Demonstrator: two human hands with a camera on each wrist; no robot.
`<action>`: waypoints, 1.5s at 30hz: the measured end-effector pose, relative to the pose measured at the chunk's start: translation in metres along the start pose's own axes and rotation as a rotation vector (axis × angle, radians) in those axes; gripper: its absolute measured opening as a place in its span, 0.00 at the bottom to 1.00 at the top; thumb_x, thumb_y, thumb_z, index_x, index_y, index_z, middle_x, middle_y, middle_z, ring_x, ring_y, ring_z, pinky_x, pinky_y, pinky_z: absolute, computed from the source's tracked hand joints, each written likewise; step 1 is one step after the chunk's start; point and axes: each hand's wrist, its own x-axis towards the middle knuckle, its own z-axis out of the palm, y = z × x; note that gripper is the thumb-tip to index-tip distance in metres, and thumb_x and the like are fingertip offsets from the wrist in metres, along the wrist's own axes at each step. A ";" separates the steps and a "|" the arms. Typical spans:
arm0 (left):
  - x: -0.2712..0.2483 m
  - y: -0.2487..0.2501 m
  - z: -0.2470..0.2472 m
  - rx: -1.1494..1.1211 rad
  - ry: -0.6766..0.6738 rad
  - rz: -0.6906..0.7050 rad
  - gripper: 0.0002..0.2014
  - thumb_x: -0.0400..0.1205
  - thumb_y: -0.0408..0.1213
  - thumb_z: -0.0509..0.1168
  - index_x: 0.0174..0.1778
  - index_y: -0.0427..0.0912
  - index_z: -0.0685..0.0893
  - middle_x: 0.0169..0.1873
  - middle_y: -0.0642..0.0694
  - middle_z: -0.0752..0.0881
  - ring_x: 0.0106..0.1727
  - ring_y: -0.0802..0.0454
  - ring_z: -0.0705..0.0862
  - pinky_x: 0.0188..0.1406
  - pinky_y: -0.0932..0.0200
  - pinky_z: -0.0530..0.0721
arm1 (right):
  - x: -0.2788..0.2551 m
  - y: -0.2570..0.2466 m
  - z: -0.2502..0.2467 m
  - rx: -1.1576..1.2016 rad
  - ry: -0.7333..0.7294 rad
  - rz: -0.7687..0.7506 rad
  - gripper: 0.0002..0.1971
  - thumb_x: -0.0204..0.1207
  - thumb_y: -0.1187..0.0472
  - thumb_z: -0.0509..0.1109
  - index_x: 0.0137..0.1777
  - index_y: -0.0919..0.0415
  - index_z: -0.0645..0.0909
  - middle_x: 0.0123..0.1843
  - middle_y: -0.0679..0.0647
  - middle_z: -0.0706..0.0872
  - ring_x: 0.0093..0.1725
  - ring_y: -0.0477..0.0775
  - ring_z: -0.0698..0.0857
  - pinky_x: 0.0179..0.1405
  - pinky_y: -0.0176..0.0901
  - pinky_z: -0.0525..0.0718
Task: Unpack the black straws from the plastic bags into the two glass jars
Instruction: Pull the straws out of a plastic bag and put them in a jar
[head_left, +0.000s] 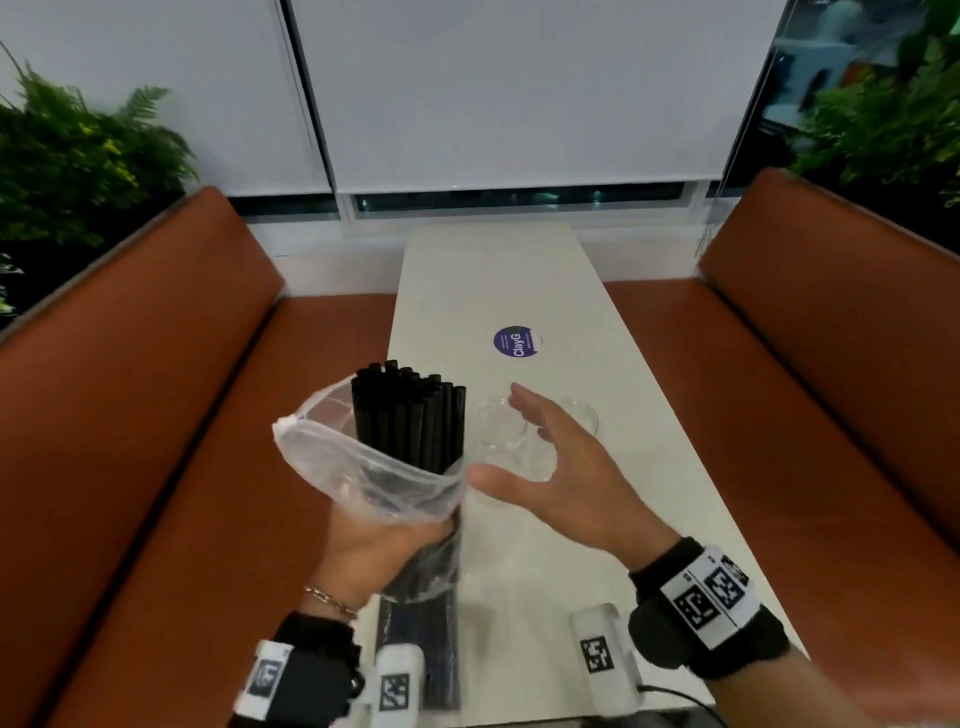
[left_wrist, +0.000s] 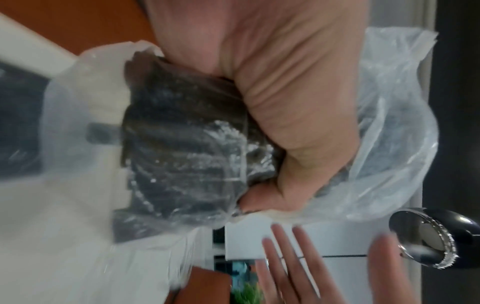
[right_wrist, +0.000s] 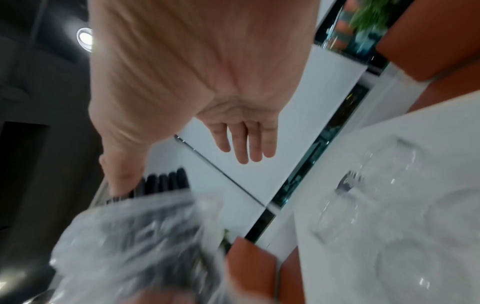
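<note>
The left hand (head_left: 387, 545) grips a plastic bag (head_left: 363, 467) of black straws (head_left: 410, 415) upright above the table (head_left: 493, 270). The right hand (head_left: 561, 478), grip wide, hovers just right of it, over what look like 2 glass jars (head_left: 496, 421).

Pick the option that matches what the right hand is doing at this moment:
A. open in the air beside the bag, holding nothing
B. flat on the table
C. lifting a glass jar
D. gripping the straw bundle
A: the right hand is spread open beside the plastic bag, holding nothing, while the left hand grips the bagged black straws.
</note>
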 end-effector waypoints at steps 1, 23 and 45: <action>0.011 0.001 -0.009 0.051 0.008 0.021 0.21 0.65 0.27 0.90 0.49 0.44 0.90 0.39 0.59 0.97 0.41 0.63 0.96 0.37 0.70 0.93 | 0.005 0.004 -0.008 -0.049 0.002 0.022 0.63 0.55 0.19 0.79 0.90 0.36 0.60 0.88 0.33 0.70 0.85 0.40 0.70 0.88 0.52 0.71; 0.198 0.080 0.010 1.310 -0.554 0.020 0.22 0.54 0.37 0.81 0.44 0.45 0.88 0.36 0.47 0.95 0.40 0.46 0.96 0.41 0.47 0.97 | 0.178 0.104 0.027 -0.408 -0.077 -0.165 0.67 0.54 0.49 0.94 0.91 0.52 0.58 0.80 0.51 0.75 0.75 0.55 0.79 0.68 0.54 0.88; 0.228 0.101 0.037 1.559 -0.635 0.124 0.32 0.60 0.49 0.86 0.59 0.47 0.85 0.46 0.48 0.91 0.44 0.49 0.90 0.48 0.52 0.94 | 0.191 0.134 0.054 -0.174 -0.042 -0.046 0.43 0.46 0.56 0.91 0.67 0.52 0.81 0.60 0.50 0.88 0.55 0.51 0.90 0.50 0.35 0.88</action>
